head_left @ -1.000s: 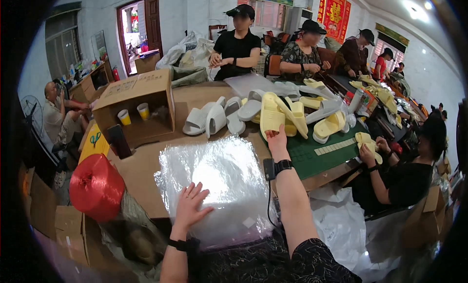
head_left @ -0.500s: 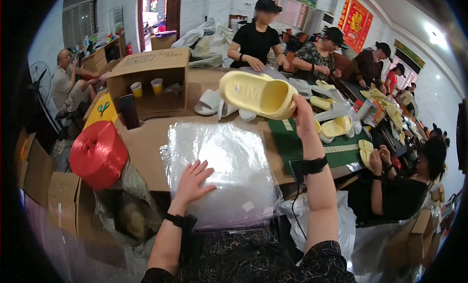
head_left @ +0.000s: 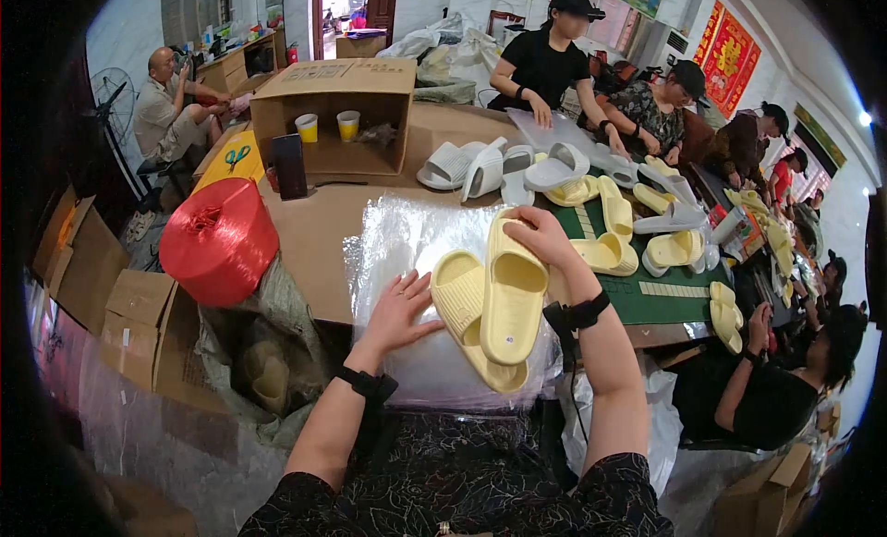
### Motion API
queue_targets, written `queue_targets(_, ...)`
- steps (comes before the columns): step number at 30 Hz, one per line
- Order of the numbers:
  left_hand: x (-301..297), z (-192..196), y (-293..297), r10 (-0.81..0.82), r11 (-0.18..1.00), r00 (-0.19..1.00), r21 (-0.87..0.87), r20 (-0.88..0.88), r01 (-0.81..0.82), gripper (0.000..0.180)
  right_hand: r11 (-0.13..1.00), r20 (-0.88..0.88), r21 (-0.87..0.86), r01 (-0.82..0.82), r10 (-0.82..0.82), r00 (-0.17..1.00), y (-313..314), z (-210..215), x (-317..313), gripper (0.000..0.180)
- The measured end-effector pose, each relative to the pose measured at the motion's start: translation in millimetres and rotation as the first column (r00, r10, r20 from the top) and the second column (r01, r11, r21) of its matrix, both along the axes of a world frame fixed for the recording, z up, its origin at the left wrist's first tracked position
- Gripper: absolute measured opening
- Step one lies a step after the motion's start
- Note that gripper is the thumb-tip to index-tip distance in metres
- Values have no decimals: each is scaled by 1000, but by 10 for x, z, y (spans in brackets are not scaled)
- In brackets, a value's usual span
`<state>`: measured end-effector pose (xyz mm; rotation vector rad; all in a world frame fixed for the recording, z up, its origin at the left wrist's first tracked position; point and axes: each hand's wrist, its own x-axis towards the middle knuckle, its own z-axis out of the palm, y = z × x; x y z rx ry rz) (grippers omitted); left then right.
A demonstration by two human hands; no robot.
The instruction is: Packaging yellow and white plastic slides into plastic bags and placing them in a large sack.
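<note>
Head view: crowded workroom, cardboard-covered table (head_left: 314,232) under clear plastic sheets (head_left: 407,241).

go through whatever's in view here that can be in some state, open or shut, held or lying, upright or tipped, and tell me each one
yellow slippers: stacked as a pair, held over the plastic bags.
right hand: gripping the top slipper's end.
left hand: flat on the bags, touching the lower slipper.
plastic bags: lying flat in a stack.
cardboard box: on its side, open.
paper cups: upright inside the box.
red twine spool: lying on its side.
</note>
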<state>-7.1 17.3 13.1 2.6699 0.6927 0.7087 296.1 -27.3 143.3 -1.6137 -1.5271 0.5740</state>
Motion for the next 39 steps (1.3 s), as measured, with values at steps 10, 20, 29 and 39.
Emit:
queue_targets(10, 20, -33, 23, 13, 1000, 1000, -4, -4, -13, 66, 840, 569, 526, 135, -465, 678, -50, -199, 328, 28)
queue_targets(20, -13, -5, -25, 44, 999, 995, -23, -85, -46, 68, 890, 422, -87, 447, -373, 826, -1083, -416, -602, 63)
queue_targets(29, 34, 17, -56, 46, 999, 997, -2, -58, -47, 67, 914, 542, 96, 395, -381, 749, -1073, -798, -692, 52)
queue_targets(39, 28, 3, -18, 52, 999, 998, 18, -27, -51, 68, 940, 471, 10, 342, -306, 827, -922, -925, -593, 67)
